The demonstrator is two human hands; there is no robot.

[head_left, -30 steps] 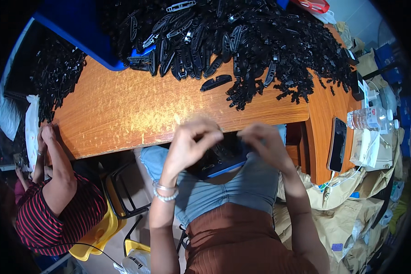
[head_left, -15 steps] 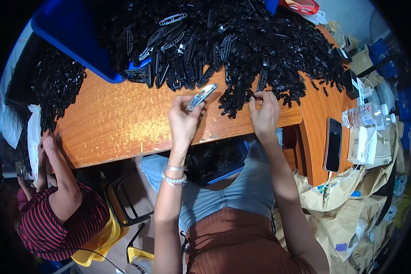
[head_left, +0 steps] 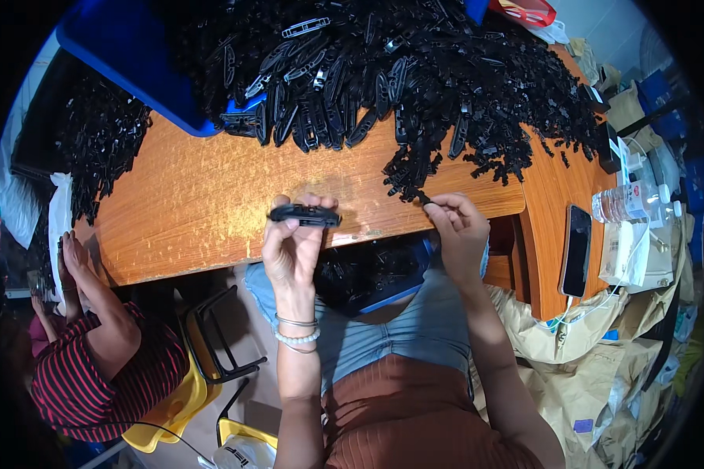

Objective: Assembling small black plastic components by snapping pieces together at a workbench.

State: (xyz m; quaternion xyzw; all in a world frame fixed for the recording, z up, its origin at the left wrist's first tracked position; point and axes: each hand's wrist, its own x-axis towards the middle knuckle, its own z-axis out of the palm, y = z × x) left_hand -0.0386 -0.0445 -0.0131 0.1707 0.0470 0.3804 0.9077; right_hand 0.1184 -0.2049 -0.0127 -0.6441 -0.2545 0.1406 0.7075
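Observation:
Up off the wooden table (head_left: pixel 203 187), my left hand (head_left: pixel 291 254) is closed on a long black plastic part (head_left: pixel 303 216), its slim side turned toward me. Thumb and fingers of my right hand (head_left: pixel 463 234) pinch a small black plastic piece (head_left: pixel 423 198) by the table's front edge. That piece is at the near end of a heap of small black pieces (head_left: pixel 414 168). Behind lie many long, oval black parts (head_left: pixel 313 117) like the one in my left hand, several with shiny grey surfaces.
A blue bin (head_left: pixel 137 82) leans at the back left. To the right are a phone (head_left: pixel 576 250) on a cable and clear plastic bottles (head_left: pixel 622 203). A blue tray (head_left: pixel 383 295) of black parts sits below the table edge. A person in a striped shirt (head_left: pixel 105 367) works at left.
My left hand has turned the long part from slanting upward to nearly level and moved it nearer me. My right hand has drawn back from the heap with a small piece.

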